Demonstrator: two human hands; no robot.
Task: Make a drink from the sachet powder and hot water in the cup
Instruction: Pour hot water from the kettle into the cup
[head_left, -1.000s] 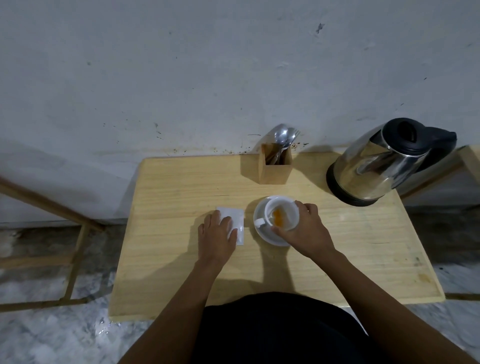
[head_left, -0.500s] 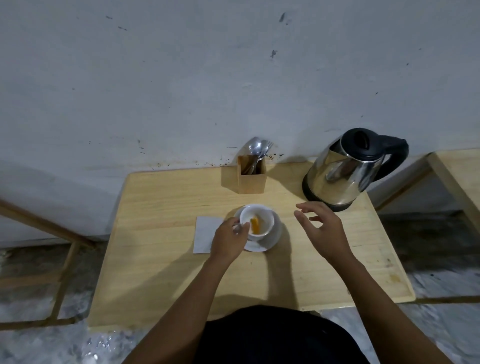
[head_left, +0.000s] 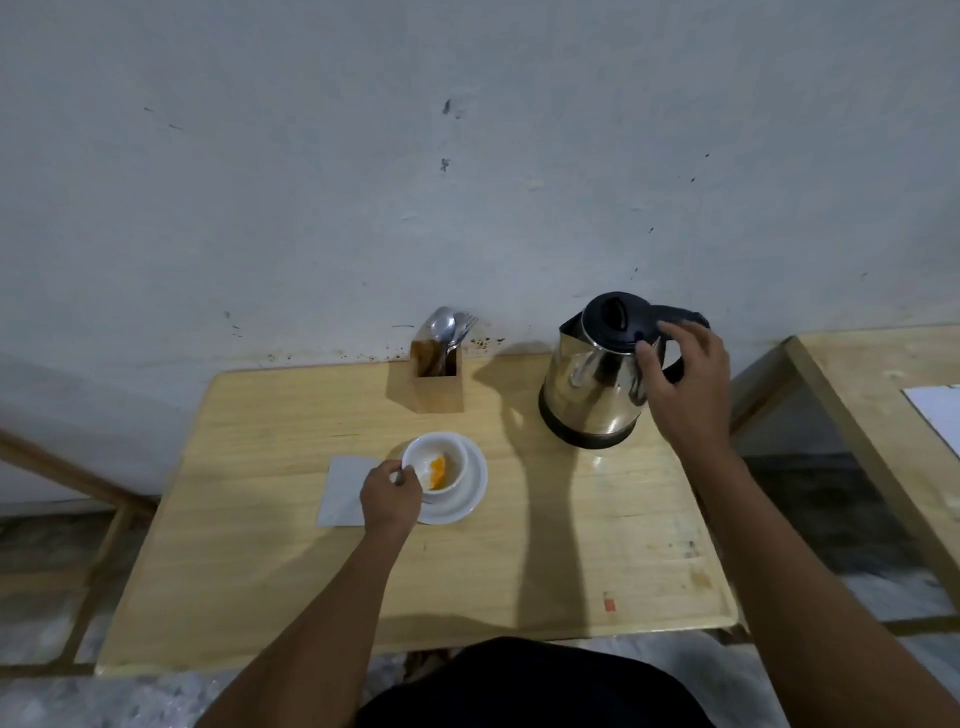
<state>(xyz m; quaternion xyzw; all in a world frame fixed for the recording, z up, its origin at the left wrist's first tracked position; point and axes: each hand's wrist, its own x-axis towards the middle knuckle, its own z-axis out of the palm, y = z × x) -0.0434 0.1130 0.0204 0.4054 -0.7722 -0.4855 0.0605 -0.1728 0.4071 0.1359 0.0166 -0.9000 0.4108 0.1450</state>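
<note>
Your right hand (head_left: 685, 384) curls open-fingered at the kettle (head_left: 597, 384) handle, not yet clamped; the cup (head_left: 441, 457), pinched by your left hand (head_left: 390, 501), sits down-left.

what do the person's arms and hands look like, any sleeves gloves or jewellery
Both forearms are bare up to where they leave the picture, with no sleeves in view. The left hand and right hand are ungloved, and no rings, watch or bracelets show. A dark garment covers the body at the bottom edge.

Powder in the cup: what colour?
Orange, heaped against the white inside of the cup, held by the left hand. Head view, the only one.
</note>
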